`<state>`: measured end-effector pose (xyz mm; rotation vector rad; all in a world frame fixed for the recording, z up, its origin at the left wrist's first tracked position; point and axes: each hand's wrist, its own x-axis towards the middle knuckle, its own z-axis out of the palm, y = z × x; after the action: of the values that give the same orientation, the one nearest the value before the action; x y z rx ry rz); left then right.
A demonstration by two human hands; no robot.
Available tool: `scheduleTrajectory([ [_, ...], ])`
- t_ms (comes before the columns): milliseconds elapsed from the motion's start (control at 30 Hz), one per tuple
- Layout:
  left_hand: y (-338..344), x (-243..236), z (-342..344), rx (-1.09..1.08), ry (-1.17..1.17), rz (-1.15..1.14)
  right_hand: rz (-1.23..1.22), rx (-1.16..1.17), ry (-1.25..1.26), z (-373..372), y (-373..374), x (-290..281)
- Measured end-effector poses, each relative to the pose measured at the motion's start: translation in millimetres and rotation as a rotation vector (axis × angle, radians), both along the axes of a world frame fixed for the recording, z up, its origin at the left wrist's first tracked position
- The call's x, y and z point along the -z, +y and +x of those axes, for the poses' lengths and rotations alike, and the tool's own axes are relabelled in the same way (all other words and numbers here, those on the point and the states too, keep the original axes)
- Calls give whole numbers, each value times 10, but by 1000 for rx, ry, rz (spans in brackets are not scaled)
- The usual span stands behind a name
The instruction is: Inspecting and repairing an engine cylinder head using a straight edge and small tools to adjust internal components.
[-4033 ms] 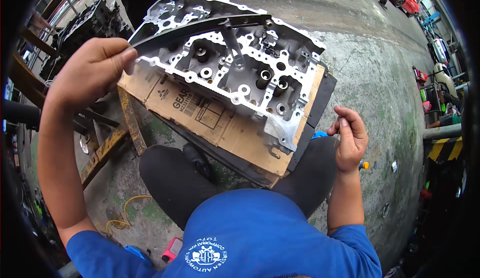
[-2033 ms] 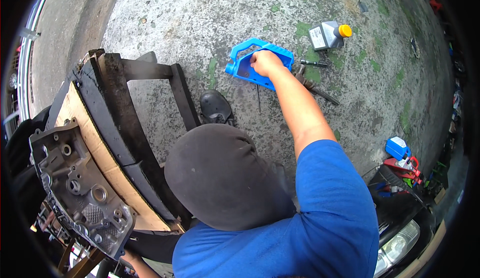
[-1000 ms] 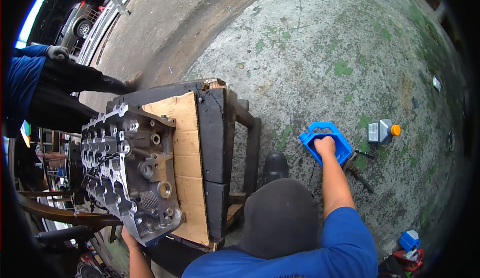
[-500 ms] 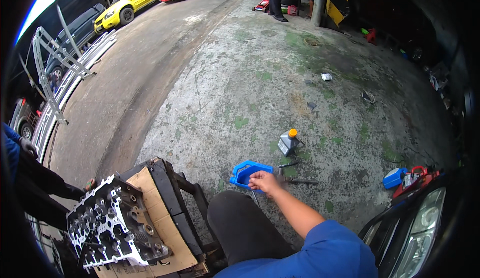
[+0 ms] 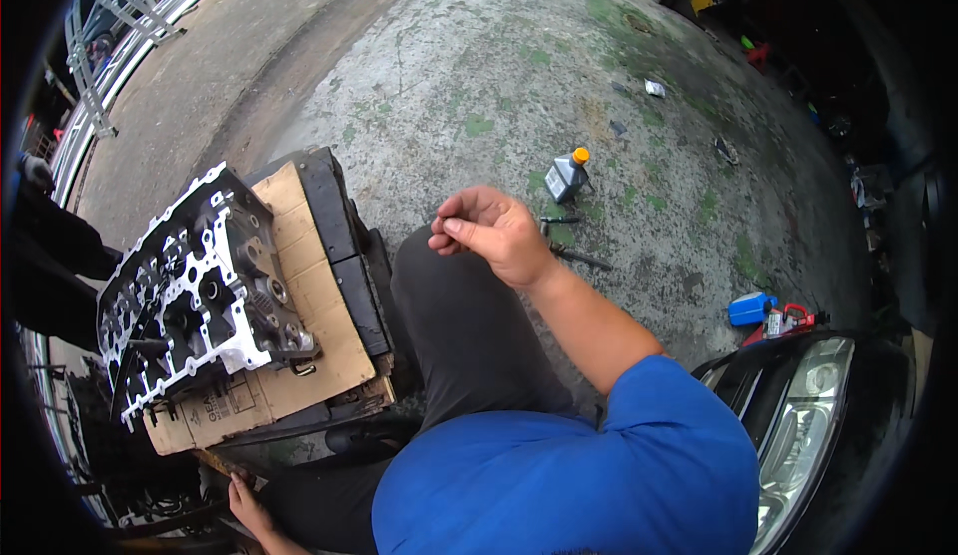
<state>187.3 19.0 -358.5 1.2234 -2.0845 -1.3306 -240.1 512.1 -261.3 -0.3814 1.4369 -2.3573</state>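
My right hand (image 5: 489, 236) is raised over my right knee, thumb and forefinger pinched together on something too small to make out. My left hand (image 5: 245, 505) is low at the left beside the frame of the stand, fingers curled; what they hold is unclear. An aluminium cylinder head (image 5: 195, 285), with its pale machined face and a long dark tool across it, sits on cardboard (image 5: 309, 266) over a dark wooden stand (image 5: 374, 310). Behind my raised hand are some dark tools (image 5: 589, 258) on the concrete floor.
A grey bottle (image 5: 566, 181) with a yellow cap stands on the floor. Farther right are a blue jug (image 5: 748, 307) and a black car's front (image 5: 803, 435). A co-worker's dark-clad legs (image 5: 60, 256) stand beyond the cylinder head. An aluminium ladder (image 5: 95, 76) is at upper left.
My right hand has left the cut blue container on the floor and risen nearer me. The container is now out of sight. My view has tilted down, showing my left hand again.
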Motion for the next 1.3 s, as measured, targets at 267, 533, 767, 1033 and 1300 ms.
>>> scheduleTrajectory([
  [267,1548,-882,-667,179,398,-91,146,-261,689,795,-1166,-446],
  [533,1969,-1395,-1372,250,658,-44,179,-527,472,1403,-1800,-649],
  [767,1840,-1412,-1381,209,666,24,96,-629,203,1505,-1891,-644],
  [1033,1501,-1507,-1502,300,684,227,282,-680,399,1273,-2112,-923],
  [1300,1070,-1311,-1588,240,776,-108,625,-267,796,677,-2800,-970],
])
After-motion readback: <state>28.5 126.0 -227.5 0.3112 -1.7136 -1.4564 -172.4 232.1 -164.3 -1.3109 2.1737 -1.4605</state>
